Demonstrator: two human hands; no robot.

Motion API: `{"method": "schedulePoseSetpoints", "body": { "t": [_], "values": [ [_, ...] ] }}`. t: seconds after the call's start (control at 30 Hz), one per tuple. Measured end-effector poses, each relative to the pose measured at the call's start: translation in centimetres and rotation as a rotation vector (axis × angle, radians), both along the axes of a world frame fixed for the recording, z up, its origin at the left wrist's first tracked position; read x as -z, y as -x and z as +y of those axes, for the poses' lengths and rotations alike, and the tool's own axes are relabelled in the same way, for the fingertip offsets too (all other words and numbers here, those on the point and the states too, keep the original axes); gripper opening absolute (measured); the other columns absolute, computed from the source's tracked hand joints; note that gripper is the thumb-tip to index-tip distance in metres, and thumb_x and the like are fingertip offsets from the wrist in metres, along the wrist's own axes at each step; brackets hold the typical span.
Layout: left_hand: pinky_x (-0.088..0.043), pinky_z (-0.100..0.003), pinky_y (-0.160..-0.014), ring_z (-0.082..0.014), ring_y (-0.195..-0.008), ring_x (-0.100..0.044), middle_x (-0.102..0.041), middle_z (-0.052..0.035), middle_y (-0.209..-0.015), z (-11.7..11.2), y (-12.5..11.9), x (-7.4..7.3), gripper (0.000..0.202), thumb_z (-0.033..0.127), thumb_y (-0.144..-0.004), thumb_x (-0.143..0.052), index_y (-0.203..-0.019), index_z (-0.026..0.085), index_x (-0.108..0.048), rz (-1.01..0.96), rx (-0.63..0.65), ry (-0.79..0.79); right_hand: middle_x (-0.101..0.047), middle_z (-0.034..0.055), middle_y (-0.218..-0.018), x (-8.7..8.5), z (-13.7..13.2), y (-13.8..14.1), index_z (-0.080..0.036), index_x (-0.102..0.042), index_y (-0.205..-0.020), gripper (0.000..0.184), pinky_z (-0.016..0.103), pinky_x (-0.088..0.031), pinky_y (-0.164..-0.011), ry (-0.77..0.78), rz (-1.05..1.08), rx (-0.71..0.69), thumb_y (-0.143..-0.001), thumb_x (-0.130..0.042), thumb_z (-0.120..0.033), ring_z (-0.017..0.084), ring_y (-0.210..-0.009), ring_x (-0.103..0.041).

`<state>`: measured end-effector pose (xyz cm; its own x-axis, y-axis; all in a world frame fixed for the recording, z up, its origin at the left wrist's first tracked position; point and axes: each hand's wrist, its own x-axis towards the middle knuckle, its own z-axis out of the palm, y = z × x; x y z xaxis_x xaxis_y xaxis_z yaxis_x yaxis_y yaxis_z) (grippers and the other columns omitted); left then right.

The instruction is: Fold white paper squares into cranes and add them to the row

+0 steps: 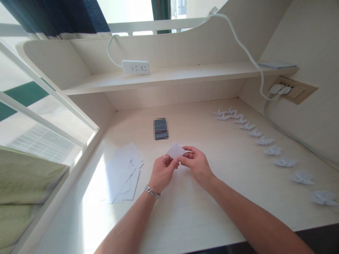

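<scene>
Both hands meet over the middle of the desk, pinching a small folded piece of white paper (176, 150) between them. My left hand (162, 171) grips its lower left edge; a ring and a chain bracelet show on this side. My right hand (197, 164) has thumb and fingers closed on the right corner of the same paper. Left of the hands lies a loose pile of white paper sheets (123, 173), partly in bright sunlight. Along the right side runs a line of several folded white paper cranes (265, 140).
A dark pixelated small object (160, 128) lies beyond the hands. At the back, a shelf (172, 78) carries a white power strip (136, 67). A white cable (245, 49) hangs down to a wall socket (293, 90) on the right. A white rail (79, 155) borders the desk's left.
</scene>
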<state>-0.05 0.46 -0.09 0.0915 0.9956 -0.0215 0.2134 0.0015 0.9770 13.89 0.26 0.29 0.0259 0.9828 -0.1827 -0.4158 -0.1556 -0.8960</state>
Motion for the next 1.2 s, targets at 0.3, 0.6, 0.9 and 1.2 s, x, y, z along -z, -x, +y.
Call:
{"method": "schedulePoseSetpoints", "body": {
  "t": [0.3, 0.6, 0.9, 1.2],
  "values": [
    [-0.045, -0.025, -0.061, -0.0142, -0.061, -0.061, -0.067, -0.0026, -0.063, -0.4, -0.4, -0.4, 0.029, 0.04, -0.078, -0.065, -0.064, 0.016, -0.058, -0.011, 0.025, 0.004, -0.062, -0.0062, -0.06, -0.2, 0.6, -0.8, -0.018, -0.059, -0.095, 0.051, 0.029, -0.049, -0.064, 0.016, 0.061, 0.11, -0.053, -0.086, -0.026, 0.011, -0.057, -0.058],
    [-0.045, -0.026, -0.062, -0.0139, -0.061, -0.06, -0.066, -0.0016, -0.063, -0.3, -0.3, -0.4, 0.027, 0.038, -0.079, -0.065, -0.064, 0.016, -0.058, -0.025, 0.008, 0.027, -0.066, -0.0025, -0.067, -0.6, 1.4, -2.4, -0.02, -0.059, -0.092, 0.048, 0.028, -0.049, -0.065, 0.006, 0.034, 0.248, -0.053, -0.087, -0.028, 0.012, -0.062, -0.06],
    [-0.046, -0.025, -0.06, -0.0151, -0.063, -0.062, -0.068, -0.0037, -0.065, -0.3, -0.3, -0.1, 0.032, 0.044, -0.081, -0.062, -0.066, 0.015, -0.061, 0.061, 0.02, 0.028, -0.064, 0.0022, -0.064, 0.2, 0.4, -0.5, -0.014, -0.064, -0.062, 0.035, 0.029, -0.048, -0.064, 0.016, -0.204, -0.105, -0.063, -0.078, -0.047, 0.014, -0.063, -0.059],
    [-0.049, -0.027, -0.067, -0.0158, -0.071, -0.063, -0.069, -0.0057, -0.076, 0.0, 0.3, -0.1, 0.024, 0.037, -0.075, -0.071, -0.081, 0.014, -0.065, -0.113, 0.136, 0.089, -0.062, 0.0005, -0.056, 0.0, 0.7, -1.3, -0.014, -0.064, -0.061, 0.037, 0.026, -0.047, -0.06, 0.032, -0.199, -0.063, -0.06, -0.08, -0.048, 0.011, -0.056, -0.054]
  ]
}}
